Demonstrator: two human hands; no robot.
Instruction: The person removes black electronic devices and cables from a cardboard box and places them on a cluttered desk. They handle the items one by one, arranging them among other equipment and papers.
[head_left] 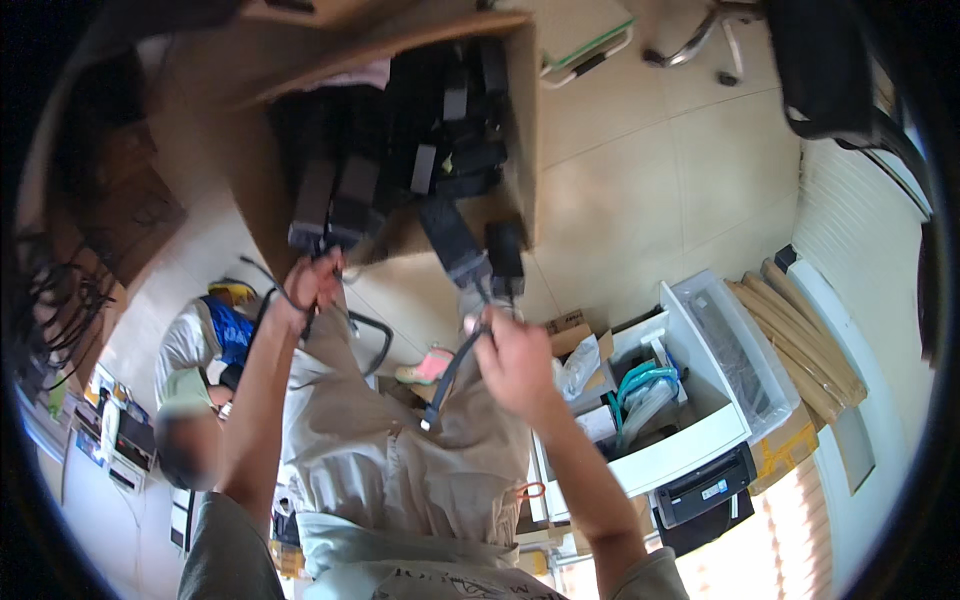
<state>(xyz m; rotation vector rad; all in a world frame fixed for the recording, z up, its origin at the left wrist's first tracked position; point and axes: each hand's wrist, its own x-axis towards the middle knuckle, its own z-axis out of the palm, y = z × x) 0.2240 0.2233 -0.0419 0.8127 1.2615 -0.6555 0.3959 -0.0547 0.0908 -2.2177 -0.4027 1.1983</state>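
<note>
My left hand (318, 280) is closed round thin black cables at the near left edge of a big open cardboard box (518, 130). Just beyond it hang two dark block-shaped power adapters (312, 200). My right hand (512, 362) pinches the black cables (452, 380) of two more power adapters, one wide (452, 235) and one narrow (505, 250), which dangle at the box's near right. A cable end with a pale tip hangs below that hand, over my trousers. Inside the box lie several more black adapters (424, 170), partly in shadow.
At the right, a white drawer (700, 425) stands pulled out, holding teal tubing (640, 380), with a black device (705, 490) below. Brown cardboard lengths (800, 340) lean beyond. Tangled black cables (65, 310) and another person (190, 400) are at the left.
</note>
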